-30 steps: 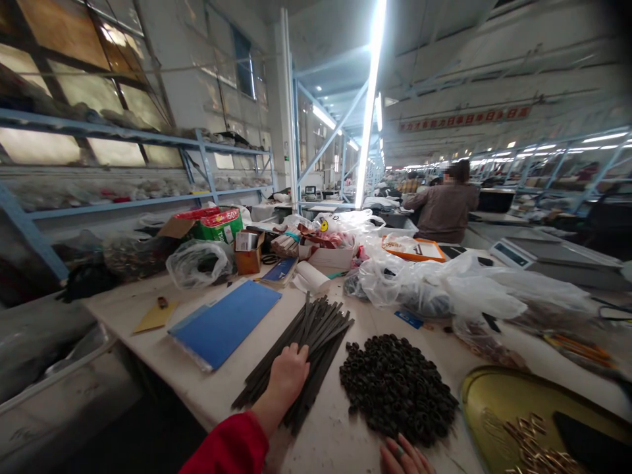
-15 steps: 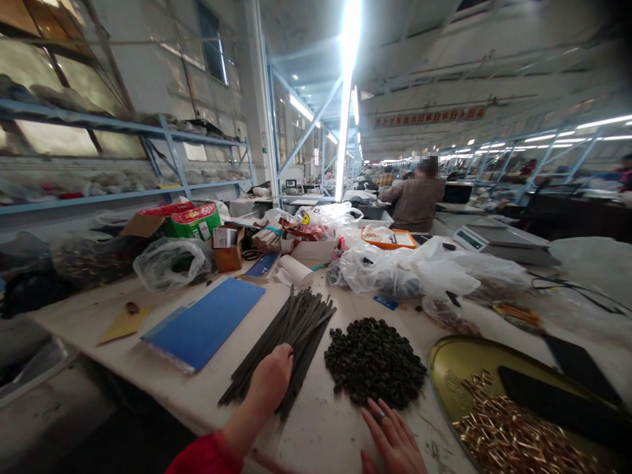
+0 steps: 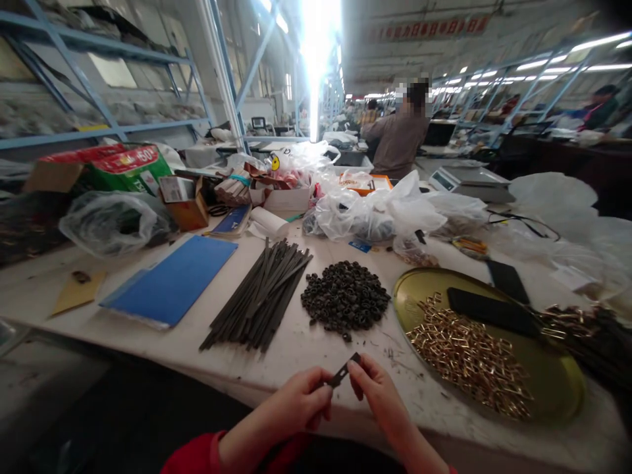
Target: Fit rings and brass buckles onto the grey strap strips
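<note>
Both hands meet above the table's near edge, at the two ends of a short visible length of dark strip (image 3: 340, 376). My left hand (image 3: 309, 398) is closed around one end, and the fingers of my right hand (image 3: 374, 387) pinch the other. A small pale gap shows in the strip between them; whether a small loop sits on it I cannot tell. Beyond my left hand lies a bundle of long dark strips (image 3: 257, 299). A heap of small black loops (image 3: 345, 296) is beyond my right hand.
At right, a round gold tray (image 3: 553, 401) holds many gold metal buckles (image 3: 469, 355) and a black flat piece (image 3: 488, 311). A blue folder (image 3: 178, 280) lies left. Plastic bags (image 3: 365, 214), boxes and a scale (image 3: 469, 181) line the back. One person (image 3: 399, 141) stands beyond.
My left hand has come away from the strip bundle toward me with a dark strip. My right hand has left the loop heap's edge and now pinches that strip. The view has tilted down and shifted right.
</note>
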The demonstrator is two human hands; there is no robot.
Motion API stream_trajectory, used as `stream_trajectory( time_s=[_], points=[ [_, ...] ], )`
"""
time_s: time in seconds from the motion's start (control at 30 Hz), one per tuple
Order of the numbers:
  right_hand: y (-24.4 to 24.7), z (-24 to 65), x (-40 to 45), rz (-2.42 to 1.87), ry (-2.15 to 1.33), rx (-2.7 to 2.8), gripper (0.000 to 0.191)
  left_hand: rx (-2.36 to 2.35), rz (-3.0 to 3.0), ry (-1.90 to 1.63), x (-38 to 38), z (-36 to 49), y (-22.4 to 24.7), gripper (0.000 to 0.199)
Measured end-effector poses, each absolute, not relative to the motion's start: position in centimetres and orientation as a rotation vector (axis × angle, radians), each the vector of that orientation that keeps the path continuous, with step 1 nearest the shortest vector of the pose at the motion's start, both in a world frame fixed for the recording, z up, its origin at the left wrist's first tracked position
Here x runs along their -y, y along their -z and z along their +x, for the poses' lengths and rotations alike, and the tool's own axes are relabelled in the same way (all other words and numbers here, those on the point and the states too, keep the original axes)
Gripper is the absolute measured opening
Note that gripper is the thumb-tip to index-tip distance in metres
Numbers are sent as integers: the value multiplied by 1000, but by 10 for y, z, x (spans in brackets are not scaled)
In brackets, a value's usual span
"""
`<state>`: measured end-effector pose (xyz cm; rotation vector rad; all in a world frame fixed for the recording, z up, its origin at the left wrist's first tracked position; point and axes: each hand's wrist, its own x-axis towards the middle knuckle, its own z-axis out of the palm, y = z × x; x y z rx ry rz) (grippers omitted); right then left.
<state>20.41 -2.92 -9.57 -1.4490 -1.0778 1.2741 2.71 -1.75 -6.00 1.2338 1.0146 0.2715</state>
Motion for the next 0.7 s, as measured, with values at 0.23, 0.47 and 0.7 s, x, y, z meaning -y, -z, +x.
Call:
stream_trajectory(
  time_s=[0.23,0.47,0.7],
  points=[
    [91,217,30,-1511,-1345,1028,40,-1060,992,-242,14,58,60,28],
    [107,224,25,-1561,-1384,978,37,-1031,885,-203,10,62,68,29],
    [113,229,23,-1541,-1353,1035,30,-1098,994,-259,9,57,83,32]
  ],
)
